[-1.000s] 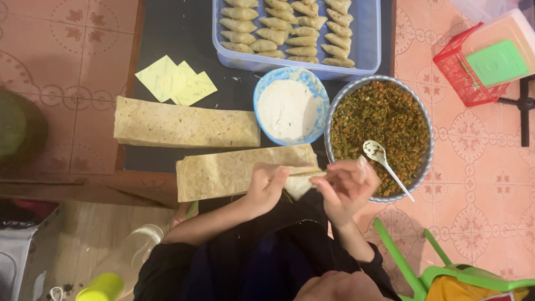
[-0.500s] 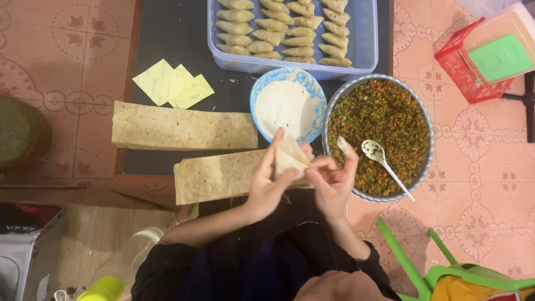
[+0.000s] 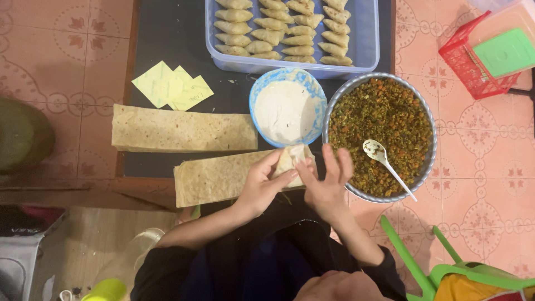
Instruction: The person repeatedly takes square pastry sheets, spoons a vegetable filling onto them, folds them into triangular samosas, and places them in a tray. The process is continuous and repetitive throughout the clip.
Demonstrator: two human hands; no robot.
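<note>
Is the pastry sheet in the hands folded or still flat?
Folded. The pastry sheet is bent into a cone shape between the left hand and right hand.

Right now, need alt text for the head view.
Both hands, left hand and right hand, fold a wrapper over a dark table, beside a paste bowl, a filling bowl with spoon, and a tray of dumplings.
</note>
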